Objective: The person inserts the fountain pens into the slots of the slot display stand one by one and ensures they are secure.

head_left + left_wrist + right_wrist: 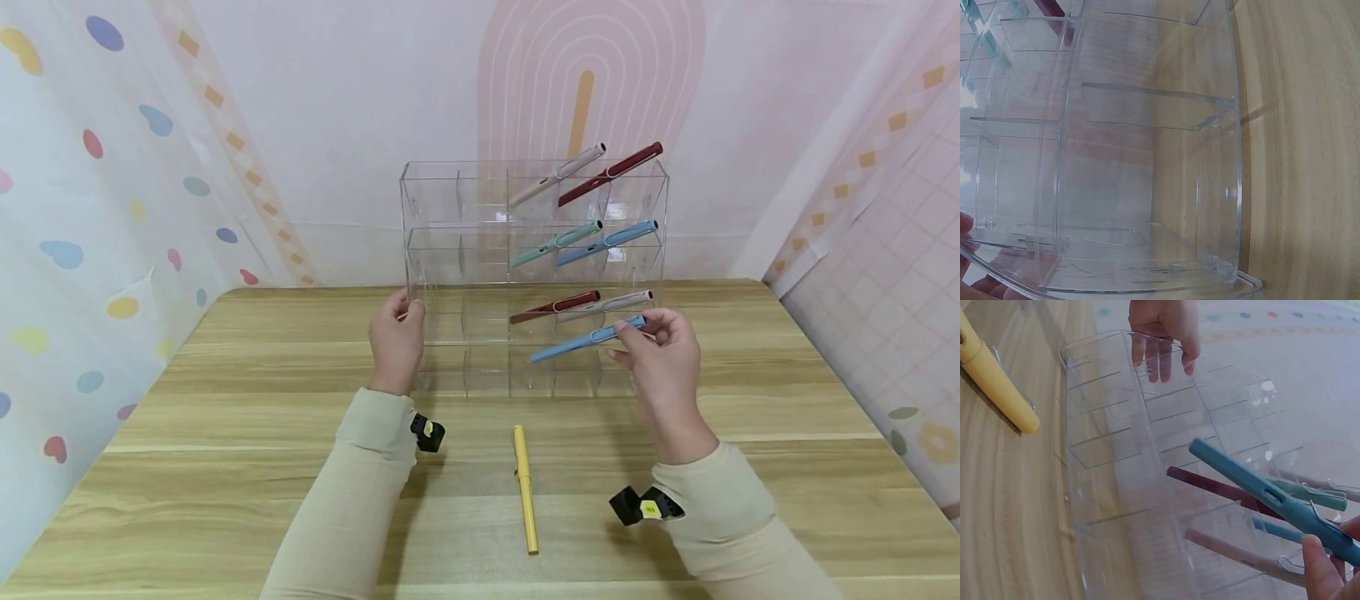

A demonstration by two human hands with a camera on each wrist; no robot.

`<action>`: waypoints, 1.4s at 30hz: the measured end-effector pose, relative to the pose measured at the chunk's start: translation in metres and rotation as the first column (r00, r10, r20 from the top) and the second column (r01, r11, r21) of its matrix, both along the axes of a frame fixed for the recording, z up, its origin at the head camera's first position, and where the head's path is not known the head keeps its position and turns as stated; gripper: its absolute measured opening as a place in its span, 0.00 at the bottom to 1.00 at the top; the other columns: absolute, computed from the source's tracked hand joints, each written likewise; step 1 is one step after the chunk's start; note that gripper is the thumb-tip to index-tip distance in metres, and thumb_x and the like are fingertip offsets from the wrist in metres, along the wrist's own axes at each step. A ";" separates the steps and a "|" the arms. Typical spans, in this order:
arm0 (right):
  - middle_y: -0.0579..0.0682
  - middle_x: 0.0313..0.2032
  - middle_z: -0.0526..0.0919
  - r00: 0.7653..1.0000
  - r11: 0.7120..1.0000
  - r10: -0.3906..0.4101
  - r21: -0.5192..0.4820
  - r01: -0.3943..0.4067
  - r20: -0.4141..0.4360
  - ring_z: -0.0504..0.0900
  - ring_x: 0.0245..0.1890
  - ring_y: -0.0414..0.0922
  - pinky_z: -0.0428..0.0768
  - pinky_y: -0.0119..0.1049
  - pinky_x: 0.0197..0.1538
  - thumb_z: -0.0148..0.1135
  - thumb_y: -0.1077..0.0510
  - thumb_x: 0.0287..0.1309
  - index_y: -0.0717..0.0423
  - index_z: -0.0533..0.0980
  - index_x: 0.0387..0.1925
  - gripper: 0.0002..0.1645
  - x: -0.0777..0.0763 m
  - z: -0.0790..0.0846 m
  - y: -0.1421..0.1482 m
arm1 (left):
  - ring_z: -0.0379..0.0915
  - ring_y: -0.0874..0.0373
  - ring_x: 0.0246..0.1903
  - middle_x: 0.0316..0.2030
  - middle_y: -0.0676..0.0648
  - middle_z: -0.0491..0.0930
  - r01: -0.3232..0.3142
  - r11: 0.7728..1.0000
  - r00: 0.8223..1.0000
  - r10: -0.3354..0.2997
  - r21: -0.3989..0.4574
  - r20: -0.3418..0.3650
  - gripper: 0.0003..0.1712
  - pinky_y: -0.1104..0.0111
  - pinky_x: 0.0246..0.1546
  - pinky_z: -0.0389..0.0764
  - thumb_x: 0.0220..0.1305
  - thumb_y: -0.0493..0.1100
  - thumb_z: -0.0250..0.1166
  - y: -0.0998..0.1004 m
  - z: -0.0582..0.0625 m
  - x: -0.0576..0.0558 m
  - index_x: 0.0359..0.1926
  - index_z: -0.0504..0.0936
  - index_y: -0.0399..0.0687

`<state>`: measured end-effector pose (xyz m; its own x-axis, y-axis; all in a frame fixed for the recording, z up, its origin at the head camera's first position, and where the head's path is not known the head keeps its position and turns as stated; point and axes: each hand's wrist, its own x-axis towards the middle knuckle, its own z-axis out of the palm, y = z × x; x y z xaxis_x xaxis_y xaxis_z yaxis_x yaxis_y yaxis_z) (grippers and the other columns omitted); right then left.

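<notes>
A clear acrylic pen rack (pixel 486 343) with tiered compartments stands upright on the table. My left hand (pixel 396 342) grips its left side edge, thumb in front; the left wrist view shows only part of that hand. Between thumb and fingers, my right hand (pixel 663 367) pinches a blue pen (pixel 573 343) near its clip end. That pen slants in front of the rack's lower right part, its other end pointing left. In the right wrist view the held pen (pixel 1241 478) crosses in front of racked pens, including a dark red pen (pixel 1210 486) and a pale pen (pixel 1229 551).
Racked on the right are a pale pen (pixel 558 177) and dark red pen (pixel 611 173) on top, a green pen (pixel 557 243) and blue pen (pixel 607 242) below. A yellow pen (pixel 526 492) lies on the wooden table (pixel 225 467). A patterned curtain (pixel 337 125) hangs behind.
</notes>
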<state>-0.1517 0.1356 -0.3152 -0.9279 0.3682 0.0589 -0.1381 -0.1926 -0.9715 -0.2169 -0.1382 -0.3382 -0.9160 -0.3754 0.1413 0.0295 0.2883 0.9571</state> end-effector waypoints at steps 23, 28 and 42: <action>0.49 0.33 0.68 0.999 0.998 -0.038 -0.051 0.036 -0.022 0.77 0.27 0.34 0.79 0.26 0.30 0.58 0.76 0.56 0.58 0.64 0.35 0.15 -0.007 -0.037 -0.028 | 0.72 0.52 0.48 0.47 0.39 0.80 0.006 1.000 1.000 -0.006 -0.007 -0.007 0.22 0.66 0.36 0.71 0.67 0.40 0.51 -0.001 -0.001 0.001 0.59 0.78 0.44; 0.49 0.33 0.68 0.999 0.998 -0.028 -0.064 0.026 -0.030 0.77 0.26 0.34 0.79 0.26 0.29 0.58 0.77 0.55 0.59 0.65 0.34 0.15 -0.007 -0.043 -0.034 | 0.73 0.50 0.51 0.48 0.39 0.80 0.003 1.000 1.000 -0.003 -0.014 -0.007 0.21 0.66 0.38 0.72 0.68 0.40 0.51 0.000 -0.001 0.001 0.59 0.78 0.44; 0.49 0.31 0.70 1.000 0.999 -0.029 -0.013 0.029 0.006 0.76 0.25 0.33 0.79 0.25 0.28 0.59 0.76 0.54 0.62 0.66 0.35 0.14 -0.008 -0.052 -0.040 | 0.74 0.49 0.51 0.47 0.38 0.79 0.003 1.000 1.000 -0.003 0.000 -0.008 0.21 0.65 0.40 0.72 0.68 0.39 0.51 0.000 0.000 0.002 0.59 0.78 0.44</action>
